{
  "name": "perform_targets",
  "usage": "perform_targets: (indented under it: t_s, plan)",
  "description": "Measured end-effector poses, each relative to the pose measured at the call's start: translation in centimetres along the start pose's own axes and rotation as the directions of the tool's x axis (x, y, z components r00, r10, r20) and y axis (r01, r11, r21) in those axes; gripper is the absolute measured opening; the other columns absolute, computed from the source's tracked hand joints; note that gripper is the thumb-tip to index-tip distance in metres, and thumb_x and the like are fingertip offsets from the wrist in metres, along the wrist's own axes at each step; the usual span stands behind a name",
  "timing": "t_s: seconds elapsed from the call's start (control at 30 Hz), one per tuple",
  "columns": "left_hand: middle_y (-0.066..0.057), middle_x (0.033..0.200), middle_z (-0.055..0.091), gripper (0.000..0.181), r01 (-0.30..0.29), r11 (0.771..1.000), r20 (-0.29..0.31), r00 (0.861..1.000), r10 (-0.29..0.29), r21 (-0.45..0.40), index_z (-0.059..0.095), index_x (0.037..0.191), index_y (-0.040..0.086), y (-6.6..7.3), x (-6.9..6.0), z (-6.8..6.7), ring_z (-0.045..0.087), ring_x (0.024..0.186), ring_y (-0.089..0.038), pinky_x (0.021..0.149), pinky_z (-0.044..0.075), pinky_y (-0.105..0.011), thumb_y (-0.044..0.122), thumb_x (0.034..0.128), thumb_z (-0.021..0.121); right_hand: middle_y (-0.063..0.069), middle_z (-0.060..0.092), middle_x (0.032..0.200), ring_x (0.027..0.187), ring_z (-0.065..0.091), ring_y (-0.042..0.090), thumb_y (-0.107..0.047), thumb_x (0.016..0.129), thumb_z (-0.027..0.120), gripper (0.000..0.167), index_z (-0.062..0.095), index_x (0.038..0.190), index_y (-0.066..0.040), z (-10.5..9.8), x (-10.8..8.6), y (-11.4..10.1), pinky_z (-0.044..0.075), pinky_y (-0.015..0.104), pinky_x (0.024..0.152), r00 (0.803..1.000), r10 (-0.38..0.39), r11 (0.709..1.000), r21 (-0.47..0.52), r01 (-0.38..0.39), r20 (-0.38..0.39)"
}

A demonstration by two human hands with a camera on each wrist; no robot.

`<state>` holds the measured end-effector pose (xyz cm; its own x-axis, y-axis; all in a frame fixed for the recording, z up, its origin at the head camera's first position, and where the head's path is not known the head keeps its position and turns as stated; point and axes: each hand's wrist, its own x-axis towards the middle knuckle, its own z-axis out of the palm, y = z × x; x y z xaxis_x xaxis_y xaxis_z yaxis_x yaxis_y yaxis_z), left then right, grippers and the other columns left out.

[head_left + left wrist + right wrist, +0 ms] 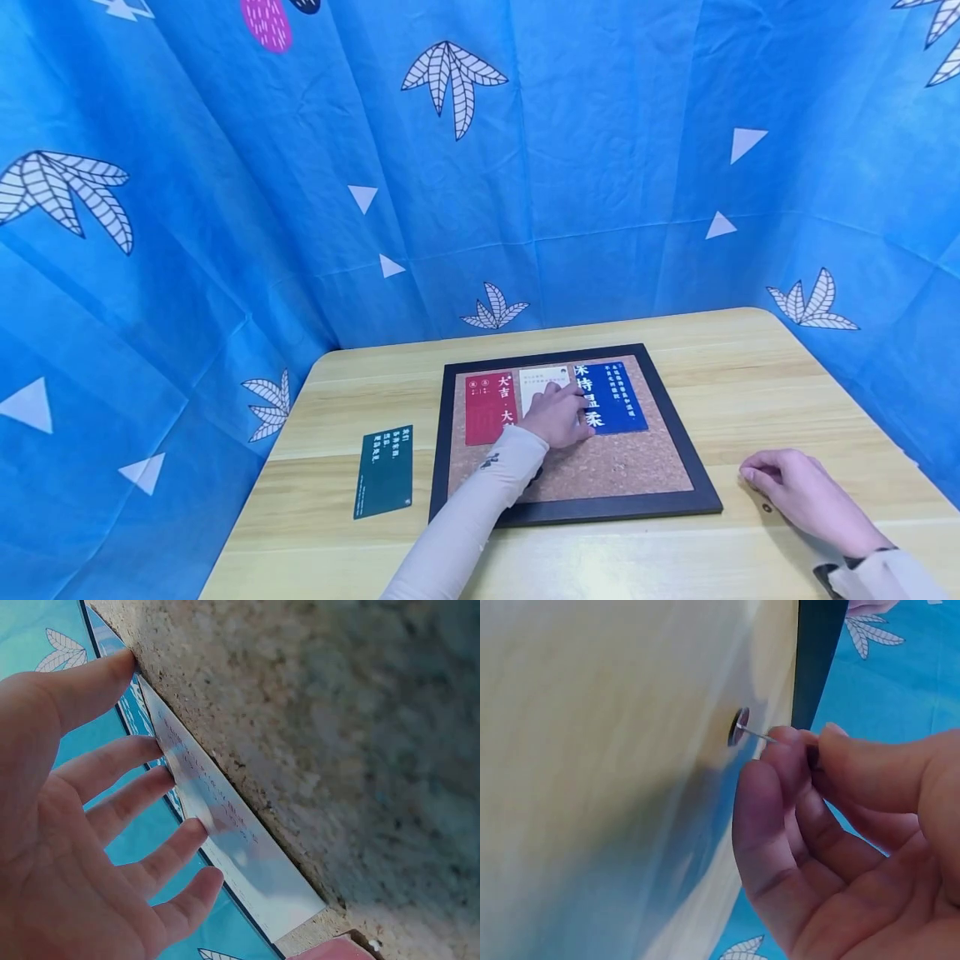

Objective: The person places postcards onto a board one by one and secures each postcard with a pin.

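Observation:
On the corkboard (592, 471), the fingers of my left hand (557, 414) (112, 825) rest on the white card (536, 381) (240, 840) and the edge of the blue card (622, 400); the hand covers part of the white card. To its left lies the red card (483, 417). My right hand (806, 496) (855, 825), right of the board, pinches a small dark piece (812, 756) between thumb and finger. Close to those fingertips a tack (767, 507) (739, 726) stands on the table, its pin pointing away from the surface.
A dark green card (384, 471) lies on the wooden table (300, 533) left of the board. The board's black frame (600, 508) forms a raised edge between the hands. A blue patterned curtain (600, 167) hangs behind the table and on both sides.

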<state>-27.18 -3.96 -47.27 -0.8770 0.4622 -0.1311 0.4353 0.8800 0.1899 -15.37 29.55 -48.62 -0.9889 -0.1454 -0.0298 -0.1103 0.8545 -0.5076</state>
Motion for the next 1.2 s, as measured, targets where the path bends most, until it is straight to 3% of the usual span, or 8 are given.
perform_targets:
  t_s: [0.13, 0.4, 0.57, 0.7, 0.77, 0.9, 1.1, 1.2]
  plan:
    - [0.011, 0.157, 0.051, 0.052, 0.005, 1.0, 0.007, 1.0, -0.005, 0.004, 0.063, 0.143, 0.03, 0.0, 0.0, 0.0, 0.046, 0.141, -0.02, 0.113, 0.046, -0.04, 0.05, 0.095, 0.071, 0.0, 0.073, 0.087, 0.071, 0.052, -0.003, -0.007, 0.099, 0.062, 0.015, 0.077, 0.099, -0.004, 0.1, 0.1, -0.2, 0.047, 0.022, 0.062, 1.0, 0.008, 1.0, 0.022, -0.007, -0.025]
    - [0.011, 0.158, 0.05, 0.054, 0.014, 1.0, 0.021, 1.0, -0.014, 0.01, 0.061, 0.145, 0.031, 0.1, 0.1, 0.1, 0.046, 0.142, -0.021, 0.114, 0.046, -0.041, 0.05, 0.0951, 0.07, 0.012, 0.08, 0.101, 0.083, 0.064, -0.007, -0.015, 0.096, 0.072, 0.017, 0.079, 0.105, -0.002, 0.0, 0.3, -0.1, 0.056, 0.022, 0.071, 0.997, 0.003, 0.998, 0.055, 0.001, -0.074]
    - [0.011, 0.158, 0.05, 0.054, 0.019, 1.0, 0.017, 1.0, -0.019, 0.019, 0.061, 0.144, 0.032, 0.2, 0.1, 0.1, 0.046, 0.141, -0.02, 0.114, 0.046, -0.04, 0.05, 0.0948, 0.071, 0.014, 0.08, 0.1, 0.078, 0.061, -0.012, -0.017, 0.096, 0.073, 0.02, 0.077, 0.106, -0.001, 0.0, 0.3, -0.2, 0.054, 0.018, 0.07, 0.993, 0.017, 0.99, 0.138, -0.001, -0.119]
    - [0.011, 0.158, 0.05, 0.054, 0.014, 1.0, 0.015, 1.0, -0.014, 0.021, 0.061, 0.145, 0.032, 0.2, 0.0, 0.0, 0.046, 0.141, -0.02, 0.113, 0.046, -0.04, 0.05, 0.0949, 0.071, 0.016, 0.08, 0.104, 0.082, 0.057, -0.016, -0.021, 0.096, 0.073, 0.022, 0.079, 0.107, -0.003, -0.3, 0.5, -0.4, 0.051, 0.015, 0.071, 0.989, 0.03, 0.99, 0.139, -0.01, -0.146]
    - [0.011, 0.158, 0.05, 0.054, 0.011, 1.0, 0.015, 1.0, -0.011, 0.02, 0.061, 0.145, 0.031, 0.2, 0.0, 0.0, 0.046, 0.142, -0.021, 0.113, 0.046, -0.041, 0.05, 0.095, 0.071, 0.017, 0.079, 0.106, 0.087, 0.06, -0.012, -0.022, 0.097, 0.073, 0.023, 0.079, 0.108, -0.003, -0.4, 0.8, -0.4, 0.05, 0.014, 0.072, 0.987, 0.03, 0.992, 0.125, -0.01, -0.157]
    - [0.011, 0.158, 0.05, 0.053, 0.01, 1.0, 0.01, 1.0, -0.01, 0.011, 0.062, 0.144, 0.031, 0.1, 0.0, 0.0, 0.046, 0.142, -0.021, 0.112, 0.047, -0.04, 0.049, 0.0947, 0.071, 0.019, 0.079, 0.109, 0.094, 0.071, 0.007, -0.019, 0.097, 0.072, 0.021, 0.08, 0.108, -0.003, -0.5, 1.3, -0.6, 0.053, 0.017, 0.073, 0.985, 0.008, 0.995, 0.102, 0.01, -0.171]
    - [0.011, 0.158, 0.051, 0.052, 0.008, 1.0, 0.006, 1.0, -0.008, 0.009, 0.063, 0.143, 0.03, 0.1, 0.0, 0.1, 0.047, 0.142, -0.02, 0.112, 0.047, -0.04, 0.048, 0.095, 0.072, 0.023, 0.077, 0.111, 0.086, 0.054, -0.016, -0.012, 0.095, 0.071, 0.019, 0.08, 0.108, -0.001, -0.7, 2.0, -0.9, 0.048, 0.019, 0.065, 0.982, -0.021, 0.993, 0.111, 0.043, -0.186]
    - [0.01, 0.158, 0.051, 0.052, 0.005, 1.0, 0.008, 1.0, -0.005, 0.01, 0.063, 0.143, 0.03, 0.1, 0.0, 0.0, 0.046, 0.141, -0.021, 0.112, 0.047, -0.04, 0.048, 0.0953, 0.071, 0.024, 0.076, 0.113, 0.09, 0.06, -0.009, -0.01, 0.094, 0.072, 0.019, 0.079, 0.109, -0.001, -0.9, 2.4, -1.0, 0.048, 0.018, 0.068, 0.983, -0.026, 0.993, 0.107, 0.046, -0.181]
